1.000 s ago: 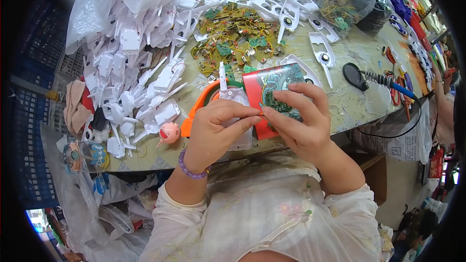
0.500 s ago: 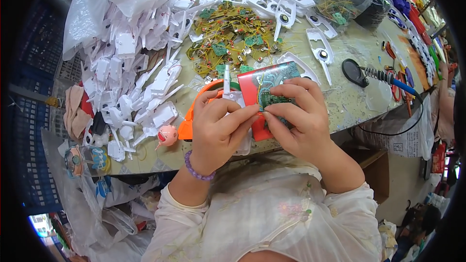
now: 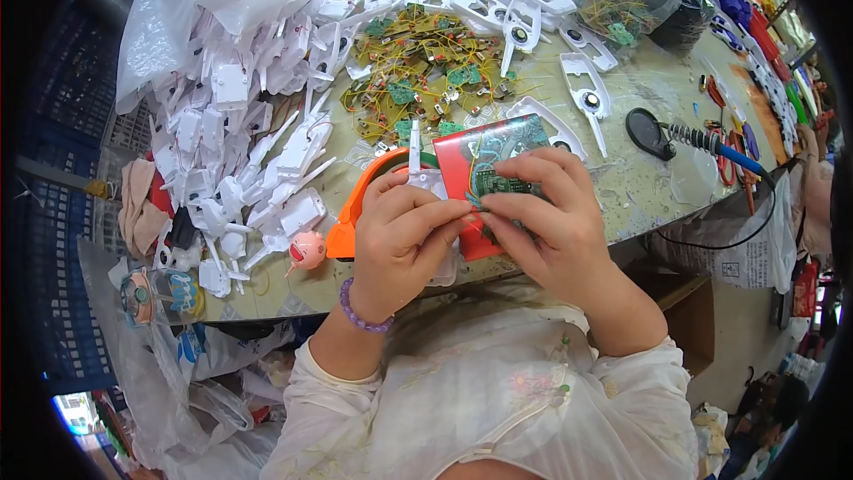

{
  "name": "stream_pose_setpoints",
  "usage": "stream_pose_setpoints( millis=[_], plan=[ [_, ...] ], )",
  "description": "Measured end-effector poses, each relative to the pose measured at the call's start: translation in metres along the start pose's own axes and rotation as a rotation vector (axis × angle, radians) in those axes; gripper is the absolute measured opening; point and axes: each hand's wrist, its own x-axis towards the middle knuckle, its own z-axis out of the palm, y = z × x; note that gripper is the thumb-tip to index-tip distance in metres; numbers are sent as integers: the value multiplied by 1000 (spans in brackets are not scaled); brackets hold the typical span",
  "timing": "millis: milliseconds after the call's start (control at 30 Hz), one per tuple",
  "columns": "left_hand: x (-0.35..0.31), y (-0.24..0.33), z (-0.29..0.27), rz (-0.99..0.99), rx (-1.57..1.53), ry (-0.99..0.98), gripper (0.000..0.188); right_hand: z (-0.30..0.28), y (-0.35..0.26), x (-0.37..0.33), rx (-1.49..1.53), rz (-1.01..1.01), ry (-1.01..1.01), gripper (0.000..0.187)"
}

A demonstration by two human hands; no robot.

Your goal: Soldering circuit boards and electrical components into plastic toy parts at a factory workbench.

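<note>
In front of my chest, both hands meet over a red box (image 3: 451, 163) with a dark patterned face. My right hand (image 3: 555, 227) is closed around a small green circuit board (image 3: 494, 183), its thumb and index finger pinched at the lower edge. Against those fingertips, my left hand (image 3: 395, 236) pinches what looks like a thin wire, mostly hidden by the fingers. A yellow wire (image 3: 474, 160) runs up from the board. Beside my left fingers stands a white plastic part (image 3: 415, 156) with a narrow stem. An orange curved object (image 3: 342, 233) lies behind my left hand.
White plastic housings (image 3: 213, 138) are heaped at the left, under a plastic bag (image 3: 213, 0). Wired circuit boards (image 3: 426, 71) form a pile in the middle. A soldering iron (image 3: 711, 140) rests at the right, by its round black stand (image 3: 647, 132). A pink ball (image 3: 307, 250) sits near the table edge.
My fingertips have shifted slightly at the lower edge of the board, staying pinched together. The red box and surrounding parts stay in place.
</note>
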Motion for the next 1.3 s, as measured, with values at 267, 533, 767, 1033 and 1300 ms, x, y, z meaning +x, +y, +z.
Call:
stream_pose_setpoints(
  millis=[267,533,767,1033,1300],
  plan=[
    [4,8,9,-97,-113,6,18,-11,10,3,-43,133,-77,34],
    [4,7,14,-8,-12,-93,16,-33,39,-47,197,349,653,33],
    [0,12,15,-88,-70,-84,14,-144,143,-77,-1,683,1007,32],
    [4,11,20,-73,-83,-49,13,-234,111,-100,-582,619,979,35],
    [1,8,21,-56,-64,-19,13,-130,20,-105,-51,244,829,25]
  ],
)
